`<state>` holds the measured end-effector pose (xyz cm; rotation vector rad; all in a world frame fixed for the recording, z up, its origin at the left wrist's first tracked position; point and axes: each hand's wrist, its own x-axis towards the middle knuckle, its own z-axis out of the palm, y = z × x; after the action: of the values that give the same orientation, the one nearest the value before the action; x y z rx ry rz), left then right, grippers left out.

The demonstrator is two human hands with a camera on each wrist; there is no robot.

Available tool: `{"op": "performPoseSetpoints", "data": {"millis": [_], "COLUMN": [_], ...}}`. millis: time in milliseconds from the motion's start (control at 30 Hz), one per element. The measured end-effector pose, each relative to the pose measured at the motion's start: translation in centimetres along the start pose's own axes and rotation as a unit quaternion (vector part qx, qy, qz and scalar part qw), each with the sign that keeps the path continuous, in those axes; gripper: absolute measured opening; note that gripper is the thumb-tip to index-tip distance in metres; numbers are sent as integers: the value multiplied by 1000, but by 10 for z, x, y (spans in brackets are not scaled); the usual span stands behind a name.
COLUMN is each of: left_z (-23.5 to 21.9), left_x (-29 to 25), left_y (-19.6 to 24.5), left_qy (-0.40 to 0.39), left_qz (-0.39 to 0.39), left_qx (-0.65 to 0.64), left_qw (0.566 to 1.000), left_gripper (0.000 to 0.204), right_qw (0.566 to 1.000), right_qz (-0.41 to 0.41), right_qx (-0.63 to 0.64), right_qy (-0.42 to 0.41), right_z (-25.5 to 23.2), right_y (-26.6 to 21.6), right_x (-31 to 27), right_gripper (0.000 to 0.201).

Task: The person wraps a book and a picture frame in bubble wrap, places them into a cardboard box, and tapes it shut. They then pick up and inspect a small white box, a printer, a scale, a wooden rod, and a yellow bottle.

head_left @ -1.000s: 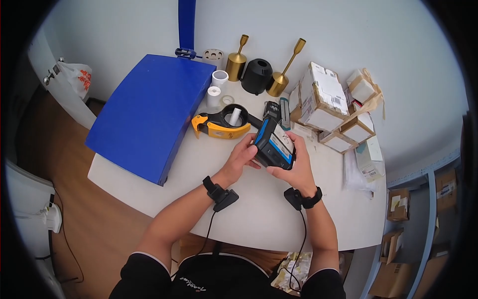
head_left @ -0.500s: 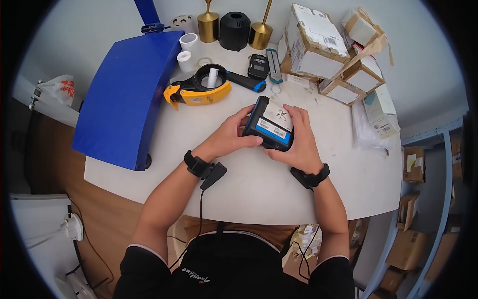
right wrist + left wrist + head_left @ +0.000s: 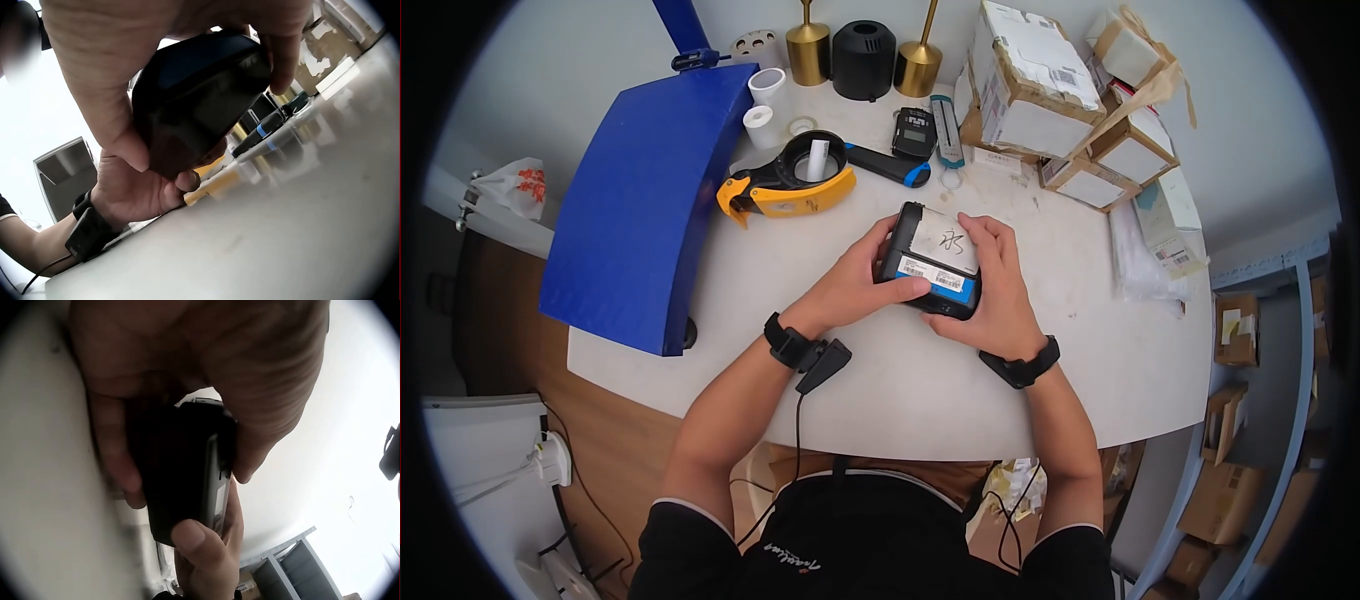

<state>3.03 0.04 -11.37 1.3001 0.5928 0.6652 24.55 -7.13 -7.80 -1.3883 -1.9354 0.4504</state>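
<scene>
A black boxy device (image 3: 945, 240) with a blue band, barcode stickers and a white label with handwriting is held between both hands over the white table (image 3: 880, 390). My left hand (image 3: 850, 285) grips its left side, thumb on the front near the stickers. On the right side my right hand (image 3: 1005, 300) grips it, fingers along the far edge and thumb at the near corner. In the left wrist view the device (image 3: 181, 469) looks dark between the fingers; in the right wrist view its dark side (image 3: 200, 100) shows above the tabletop.
A yellow-black tape dispenser (image 3: 800, 190), a blue panel (image 3: 640, 200) and paper rolls (image 3: 760, 127) lie to the left. At the back stand gold holders (image 3: 919, 70) and a black container (image 3: 863, 60). Cartons (image 3: 1040, 90) are stacked at the back right, beside plastic wrap (image 3: 1140, 260).
The view has tilted down toward the table. The device has turned so its labelled face lies more toward the camera, and both hands keep their grip on it.
</scene>
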Motion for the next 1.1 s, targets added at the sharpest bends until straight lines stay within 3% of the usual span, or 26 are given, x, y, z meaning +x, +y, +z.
{"op": "performPoseSetpoints", "data": {"millis": [67,133,167,200,267,300,400,500,567,767,900,967,1067,1100], "left_z": [0,2,5,8,11,12,12,12,11,13,12,12,8,6], "left_x": [0,-1,-2,-3,-5,-6,-8,-10,-9,-6,-8,-11,-4,-2], "left_y": [-1,1,5,8,9,7,11,14,9,9,10,15,9,7], "left_qy": [6,10,12,13,13,17,15,12,3,-8,-5,15,45,55], "left_qz": [17,36,60,83,104,106,117,101,154,195,188,107,98,93], "left_qx": [3,7,-7,-21,-10,-20,-12,5,93,88,91,54,12,1], "left_qw": [1000,999,998,996,994,994,993,995,984,977,978,993,994,994], "left_gripper": [84,83,85,86,89,91,92,87,80,75,77,79,80,82], "right_qw": [1000,995,980,980,915,906,895,910,913,925,920,915,883,864], "right_qz": [-23,-44,48,44,134,152,165,136,126,110,112,117,145,190], "right_qx": [-1,8,140,139,378,384,408,385,383,360,374,382,446,463], "right_qy": [-9,90,134,136,-45,-91,-77,-73,-65,-59,-47,-47,-24,-44], "right_z": [1,5,7,8,8,4,8,10,7,3,5,6,6,5], "right_y": [-4,-9,-19,-12,7,7,8,13,12,11,11,9,4,5], "right_x": [1,0,-1,-2,-6,-8,-12,-13,-12,-11,-12,-12,-10,-10], "right_gripper": [106,112,108,108,93,77,69,63,62,60,64,66,66,65]}}
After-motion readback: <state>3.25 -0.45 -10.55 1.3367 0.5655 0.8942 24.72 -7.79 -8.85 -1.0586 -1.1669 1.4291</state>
